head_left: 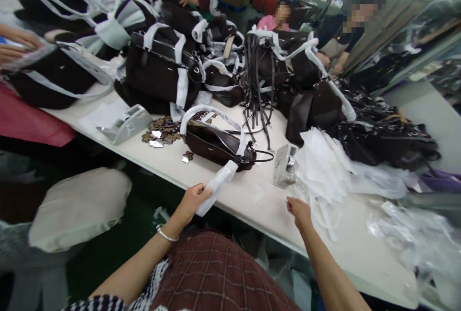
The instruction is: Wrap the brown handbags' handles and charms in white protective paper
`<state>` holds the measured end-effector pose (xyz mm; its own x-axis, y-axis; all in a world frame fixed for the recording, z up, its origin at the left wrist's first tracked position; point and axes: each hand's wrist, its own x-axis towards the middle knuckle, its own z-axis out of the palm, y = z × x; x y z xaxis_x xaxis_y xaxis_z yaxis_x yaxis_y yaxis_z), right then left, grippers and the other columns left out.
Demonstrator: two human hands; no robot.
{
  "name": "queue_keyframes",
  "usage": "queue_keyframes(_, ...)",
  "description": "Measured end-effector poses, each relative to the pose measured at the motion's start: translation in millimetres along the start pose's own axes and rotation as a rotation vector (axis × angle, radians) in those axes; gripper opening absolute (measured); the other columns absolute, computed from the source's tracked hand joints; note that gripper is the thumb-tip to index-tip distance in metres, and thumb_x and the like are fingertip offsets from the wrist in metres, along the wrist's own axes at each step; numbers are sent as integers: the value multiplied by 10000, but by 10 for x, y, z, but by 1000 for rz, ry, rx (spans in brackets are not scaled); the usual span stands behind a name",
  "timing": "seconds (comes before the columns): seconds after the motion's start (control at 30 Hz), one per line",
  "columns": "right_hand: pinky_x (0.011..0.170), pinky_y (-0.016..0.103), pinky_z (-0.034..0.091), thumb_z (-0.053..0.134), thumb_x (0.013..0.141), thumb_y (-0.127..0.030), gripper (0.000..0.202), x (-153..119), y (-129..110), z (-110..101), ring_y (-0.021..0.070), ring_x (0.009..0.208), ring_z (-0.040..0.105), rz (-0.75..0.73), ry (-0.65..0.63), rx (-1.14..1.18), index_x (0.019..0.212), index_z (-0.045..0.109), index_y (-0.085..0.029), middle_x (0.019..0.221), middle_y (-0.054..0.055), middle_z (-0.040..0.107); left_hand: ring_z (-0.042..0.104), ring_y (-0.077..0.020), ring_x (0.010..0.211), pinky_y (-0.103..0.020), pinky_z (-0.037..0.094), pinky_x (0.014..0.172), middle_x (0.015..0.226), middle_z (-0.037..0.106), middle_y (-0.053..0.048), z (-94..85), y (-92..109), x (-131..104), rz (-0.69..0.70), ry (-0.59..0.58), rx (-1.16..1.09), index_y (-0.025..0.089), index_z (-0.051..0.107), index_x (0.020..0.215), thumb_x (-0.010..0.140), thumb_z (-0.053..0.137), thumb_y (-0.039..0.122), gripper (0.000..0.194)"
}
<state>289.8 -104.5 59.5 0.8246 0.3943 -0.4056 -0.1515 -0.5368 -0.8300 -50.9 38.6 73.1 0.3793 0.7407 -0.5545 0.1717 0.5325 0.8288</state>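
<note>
A small dark brown handbag [209, 148] stands on the white table, its handle [212, 112] wrapped in white paper. My left hand [192, 200] grips a flat white wrapped strip [219, 186] that reaches up to the bag's right end. A thin dark cord loop [264, 156] sticks out beside it. My right hand [298, 210] is in front of a tape dispenser [284, 166], apart from it, with thumb and fingers pinched together. Whatever is in that pinch, if anything, is too small to make out.
Behind stand more dark bags [158, 73] and hanging straps [255, 76]. Left are another tape dispenser [126, 124] and metal tags [163, 131]. White paper sheets [322, 164] and clear plastic [421, 239] lie right. A stool cushion [81, 208] is below; co-workers stand across.
</note>
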Motion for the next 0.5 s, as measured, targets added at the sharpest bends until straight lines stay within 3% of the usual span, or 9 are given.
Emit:
queue_keyframes(0.1, 576, 302, 487, 753, 610, -445, 310, -605, -265, 437, 156, 563, 561, -50, -252, 3, 709, 689, -158, 593, 31, 639, 415, -91, 522, -207, 297, 496, 592, 522, 38, -37, -19, 28, 51, 20, 82, 156, 560, 716, 670, 691, 537, 406)
queue_keyframes(0.17, 676, 300, 488, 702, 725, -464, 302, -1061, -502, 850, 162, 655, 590, -190, -513, -27, 792, 718, -170, 658, 31, 662, 427, -102, 544, -213, 303, 507, 600, 525, 34, -64, -12, 27, 91, 22, 153, 156, 570, 713, 703, 666, 518, 375)
queue_keyframes(0.23, 674, 279, 472, 670, 774, -442, 266, -1420, -705, 1247, 150, 658, 584, -247, -652, -45, 792, 716, -181, 664, 13, 657, 451, -116, 577, -221, 322, 529, 617, 541, 28, -89, 30, 5, 136, 15, 232, 155, 594, 724, 737, 643, 496, 345)
queue_keyframes(0.37, 571, 246, 419, 659, 767, -385, 227, -1666, -823, 1728, 117, 566, 519, -253, -687, -68, 680, 670, -176, 589, -15, 606, 492, -136, 641, -238, 353, 599, 648, 575, 18, -132, 155, -66, 226, 41, 375, 158, 633, 721, 809, 585, 460, 319)
queue_keyframes(0.5, 510, 247, 394, 674, 731, -403, 267, -1588, -772, 1834, 114, 504, 495, -191, -631, -148, 599, 630, -175, 525, -16, 584, 521, -138, 659, -244, 355, 636, 670, 612, 12, -173, 215, -105, 299, 69, 445, 164, 641, 732, 865, 560, 451, 326)
